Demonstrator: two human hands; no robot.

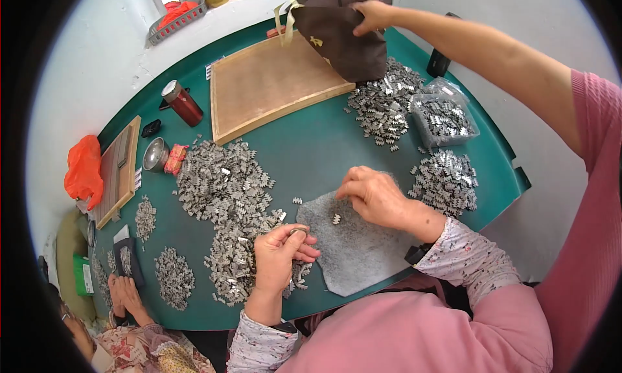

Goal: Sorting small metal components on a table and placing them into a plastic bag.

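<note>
My left hand [280,256] is closed, with a small rounded metal thing [298,230] between thumb and forefinger; its exact kind is too small to tell. It hovers by the left edge of a grey felt mat [363,256], beside a large heap of toothed metal pieces [236,243]. Over the mat's far part, my right hand [372,195] has its fingers bent and drawn together; whatever they pinch, if anything, is hidden. One toothed metal piece [336,219] shows against the mat just below these fingers. Another single piece [297,201] lies beyond the mat's left corner.
At right are a metal-piece heap [444,182] and a full plastic tub [447,124]. A person's hand [372,17] grips a brown bag [343,36] above a wooden tray [275,81]. A red flask [183,104] stands left. Another person's hands [126,298] work at lower left.
</note>
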